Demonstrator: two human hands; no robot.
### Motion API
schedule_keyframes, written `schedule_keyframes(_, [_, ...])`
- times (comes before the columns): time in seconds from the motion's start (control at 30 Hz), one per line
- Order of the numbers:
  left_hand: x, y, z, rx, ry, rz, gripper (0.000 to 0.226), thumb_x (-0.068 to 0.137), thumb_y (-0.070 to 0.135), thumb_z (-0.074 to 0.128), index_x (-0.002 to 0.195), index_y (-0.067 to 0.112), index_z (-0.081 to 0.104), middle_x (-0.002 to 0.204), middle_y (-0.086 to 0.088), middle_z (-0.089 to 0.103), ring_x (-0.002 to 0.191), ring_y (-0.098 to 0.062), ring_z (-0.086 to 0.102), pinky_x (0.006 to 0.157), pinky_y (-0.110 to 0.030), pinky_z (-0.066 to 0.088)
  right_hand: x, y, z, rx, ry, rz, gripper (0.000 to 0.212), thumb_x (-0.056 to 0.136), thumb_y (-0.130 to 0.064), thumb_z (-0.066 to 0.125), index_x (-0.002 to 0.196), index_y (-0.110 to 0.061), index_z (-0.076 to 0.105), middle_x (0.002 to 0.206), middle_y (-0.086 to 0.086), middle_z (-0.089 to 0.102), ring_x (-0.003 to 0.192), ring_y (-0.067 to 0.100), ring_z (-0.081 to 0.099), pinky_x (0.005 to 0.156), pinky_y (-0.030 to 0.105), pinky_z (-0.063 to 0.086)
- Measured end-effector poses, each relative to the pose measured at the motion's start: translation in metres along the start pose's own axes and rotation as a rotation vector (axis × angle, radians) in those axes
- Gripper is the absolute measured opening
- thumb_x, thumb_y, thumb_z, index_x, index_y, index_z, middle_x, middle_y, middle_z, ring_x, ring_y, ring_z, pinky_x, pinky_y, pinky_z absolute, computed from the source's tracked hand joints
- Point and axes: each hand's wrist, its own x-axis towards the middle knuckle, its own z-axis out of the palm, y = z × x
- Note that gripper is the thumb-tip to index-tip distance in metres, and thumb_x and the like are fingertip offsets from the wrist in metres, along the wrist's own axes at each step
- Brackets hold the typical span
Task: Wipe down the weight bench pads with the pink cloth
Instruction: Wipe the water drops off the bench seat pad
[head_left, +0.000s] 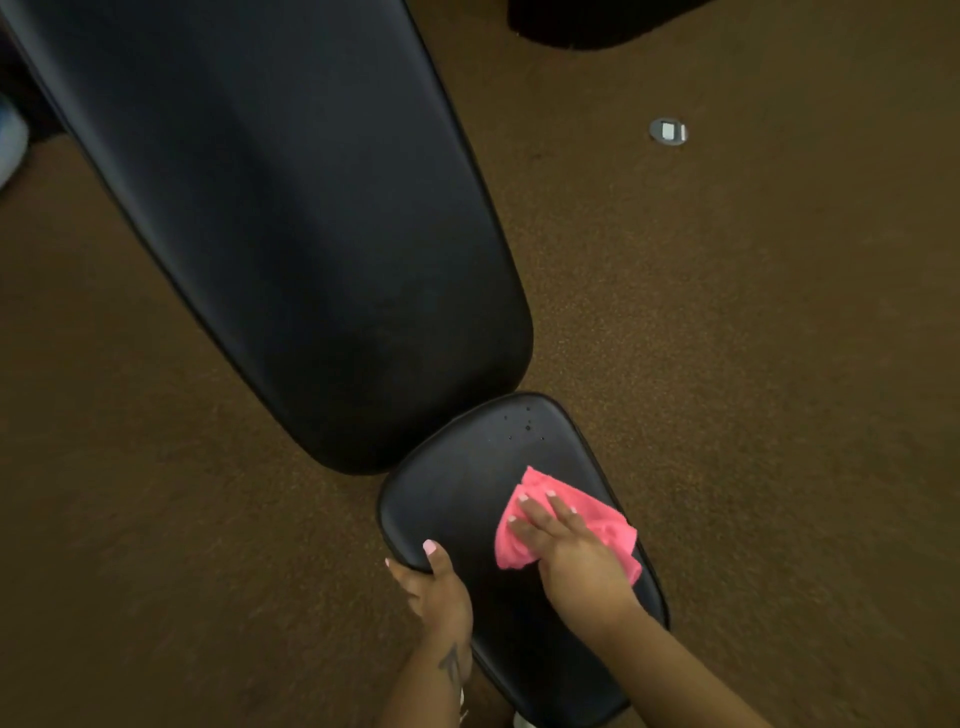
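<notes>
The black weight bench has a long back pad (291, 218) running from the upper left to the middle, and a smaller seat pad (462, 488) below it. A crumpled pink cloth (608, 525) lies on the right half of the seat pad. My right hand (566, 551) presses flat on the cloth with straight fingers. My left hand (436, 587) grips the seat pad's left edge, thumb on top and fingers curled under the rim. A few small specks show near the seat pad's far end.
Brown speckled carpet (753, 338) surrounds the bench. A small round metal floor plate (668, 131) sits at the upper right. A dark object (597, 21) lies at the top edge, and something pale at the far left edge (10, 140).
</notes>
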Motion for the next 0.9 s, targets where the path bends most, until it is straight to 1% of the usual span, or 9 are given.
schedule_keyframes(0.07, [-0.002,0.0,0.0,-0.008,-0.005,0.003,0.067,0.101,0.043,0.033,0.154,0.024,-0.004,0.16,-0.016,0.012,0.144,-0.04,0.021,0.114,-0.052,0.02,-0.004,0.013,-0.005,0.034,0.017,0.047,0.063,0.093,-0.004,0.035,0.146,-0.034,0.019,0.147,-0.018,-0.015,0.144,0.015,-0.006,0.115,0.034,0.006])
schedule_keyframes(0.13, [-0.003,0.0,0.0,-0.02,-0.011,0.004,0.066,0.101,0.043,0.032,0.154,0.025,-0.004,0.16,-0.014,0.012,0.144,-0.039,0.021,0.114,-0.051,0.02,0.001,0.02,-0.015,0.024,-0.001,0.097,0.065,0.092,-0.014,0.045,0.147,-0.032,0.013,0.149,-0.016,-0.015,0.144,0.016,-0.006,0.115,0.03,0.002])
schedule_keyframes(0.23, [-0.003,-0.001,-0.001,-0.025,-0.01,-0.003,0.066,0.102,0.042,0.033,0.155,0.025,-0.002,0.16,-0.013,0.015,0.143,-0.038,0.024,0.114,-0.051,0.022,0.021,0.018,-0.028,0.009,-0.017,0.161,0.083,0.085,-0.022,0.06,0.149,-0.028,0.007,0.155,-0.009,-0.011,0.144,0.018,-0.009,0.115,0.035,0.001])
schedule_keyframes(0.33, [-0.003,-0.001,-0.001,-0.034,-0.007,-0.003,0.066,0.101,0.042,0.034,0.155,0.025,-0.001,0.159,-0.013,0.018,0.142,-0.038,0.027,0.113,-0.05,0.023,0.037,-0.002,-0.032,0.032,0.039,0.142,0.067,0.094,-0.009,0.042,0.148,-0.027,0.009,0.156,-0.006,-0.008,0.144,0.022,-0.009,0.115,0.034,0.0])
schedule_keyframes(0.4, [-0.003,-0.002,-0.002,-0.033,-0.007,-0.002,0.066,0.101,0.043,0.033,0.155,0.025,-0.001,0.159,-0.013,0.019,0.141,-0.038,0.028,0.113,-0.05,0.024,0.038,-0.018,-0.028,0.045,0.068,0.101,0.065,0.094,-0.003,0.035,0.148,-0.028,0.011,0.157,-0.007,-0.007,0.144,0.022,-0.009,0.115,0.035,0.002])
schedule_keyframes(0.53, [-0.004,0.001,-0.004,-0.058,0.001,-0.009,0.064,0.101,0.046,0.031,0.154,0.017,0.01,0.154,-0.017,0.029,0.137,-0.038,0.034,0.112,-0.049,0.029,0.021,-0.026,-0.012,0.009,0.025,0.014,0.068,0.092,-0.001,0.035,0.148,-0.028,0.009,0.156,-0.008,-0.01,0.143,0.018,-0.011,0.114,0.033,-0.003])
schedule_keyframes(0.67, [-0.002,0.019,-0.011,-0.018,0.017,-0.045,0.064,0.101,0.046,0.028,0.15,0.006,0.02,0.15,-0.022,0.034,0.135,-0.04,0.036,0.108,-0.049,0.03,0.005,-0.004,-0.01,-0.027,0.016,0.044,0.067,0.093,-0.003,0.037,0.148,-0.03,0.01,0.153,-0.009,-0.017,0.144,0.017,-0.008,0.113,0.029,-0.001])
schedule_keyframes(0.8, [0.005,0.036,-0.016,-0.006,-0.016,0.083,0.064,0.102,0.041,0.034,0.155,0.022,0.005,0.157,-0.017,0.022,0.141,-0.039,0.028,0.112,-0.051,0.024,0.019,0.005,-0.029,-0.032,0.017,0.112,0.064,0.095,-0.011,0.04,0.148,-0.028,0.009,0.156,-0.008,-0.009,0.144,0.019,-0.009,0.114,0.031,0.001])
schedule_keyframes(0.9, [0.005,0.043,-0.017,0.064,-0.05,0.094,0.067,0.101,0.043,0.034,0.154,0.029,-0.003,0.159,-0.016,0.015,0.143,-0.04,0.023,0.112,-0.054,0.023,0.041,-0.003,-0.037,0.016,0.05,0.139,0.064,0.095,-0.005,0.035,0.149,-0.026,0.009,0.157,-0.004,-0.007,0.144,0.022,-0.009,0.115,0.033,0.001])
